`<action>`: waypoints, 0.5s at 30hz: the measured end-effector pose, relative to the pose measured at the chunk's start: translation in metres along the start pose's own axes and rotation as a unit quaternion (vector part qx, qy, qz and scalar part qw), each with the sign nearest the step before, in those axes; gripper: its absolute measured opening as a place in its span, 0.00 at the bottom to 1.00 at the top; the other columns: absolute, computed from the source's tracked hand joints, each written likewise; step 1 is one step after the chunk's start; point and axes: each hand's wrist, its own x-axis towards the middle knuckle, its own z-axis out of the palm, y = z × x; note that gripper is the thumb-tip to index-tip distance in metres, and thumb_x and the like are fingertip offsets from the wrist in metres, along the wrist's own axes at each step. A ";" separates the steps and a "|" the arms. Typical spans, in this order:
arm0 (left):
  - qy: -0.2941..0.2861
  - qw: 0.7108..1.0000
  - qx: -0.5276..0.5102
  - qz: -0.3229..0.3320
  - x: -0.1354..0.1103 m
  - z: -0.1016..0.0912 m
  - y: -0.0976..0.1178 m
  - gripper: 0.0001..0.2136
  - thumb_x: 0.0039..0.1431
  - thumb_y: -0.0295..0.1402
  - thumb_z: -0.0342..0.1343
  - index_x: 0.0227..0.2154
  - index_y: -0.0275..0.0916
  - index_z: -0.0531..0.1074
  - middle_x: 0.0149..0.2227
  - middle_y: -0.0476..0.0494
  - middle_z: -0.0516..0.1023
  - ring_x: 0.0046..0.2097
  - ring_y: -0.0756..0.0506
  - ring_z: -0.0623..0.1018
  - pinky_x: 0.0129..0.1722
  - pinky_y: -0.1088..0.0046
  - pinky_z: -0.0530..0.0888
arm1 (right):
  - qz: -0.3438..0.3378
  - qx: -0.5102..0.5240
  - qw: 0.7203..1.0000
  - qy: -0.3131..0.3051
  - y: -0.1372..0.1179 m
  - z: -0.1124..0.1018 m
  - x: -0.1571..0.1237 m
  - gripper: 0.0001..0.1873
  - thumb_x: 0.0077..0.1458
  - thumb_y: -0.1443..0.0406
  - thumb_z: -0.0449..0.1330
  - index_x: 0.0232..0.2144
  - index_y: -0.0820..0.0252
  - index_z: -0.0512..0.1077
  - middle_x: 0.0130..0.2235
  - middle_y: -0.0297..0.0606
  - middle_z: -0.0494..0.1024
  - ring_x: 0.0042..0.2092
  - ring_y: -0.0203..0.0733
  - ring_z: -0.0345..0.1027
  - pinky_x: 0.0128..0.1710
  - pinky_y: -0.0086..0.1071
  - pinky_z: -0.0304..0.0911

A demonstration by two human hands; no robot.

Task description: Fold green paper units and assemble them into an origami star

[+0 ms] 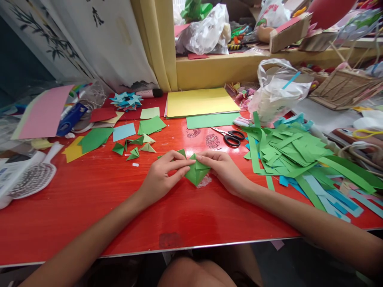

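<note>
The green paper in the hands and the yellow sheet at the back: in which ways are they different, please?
The green paper is folded to a point; the yellow sheet lies flat. The green paper is much smaller than the yellow sheet. The left hand and right hand hold the green paper, while no hand touches the yellow sheet. Both look plain, without visible print.

Left hand [163, 172] and right hand [226, 169] close together, fingers curled, thumbs turned inward, both pinching. Left forearm [104, 225] and right forearm [287, 211] bare, converging from either side.
</note>
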 end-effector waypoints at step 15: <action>-0.053 0.993 -0.082 -0.073 0.002 0.000 -0.002 0.09 0.55 0.30 0.50 0.35 0.43 0.75 0.32 0.47 0.69 0.34 0.50 0.69 0.34 0.74 0.68 | -0.008 -0.103 0.995 0.003 0.000 0.000 0.001 0.11 0.49 0.59 0.56 0.28 0.61 0.71 0.30 0.34 0.72 0.31 0.33 0.64 0.30 0.27 0.59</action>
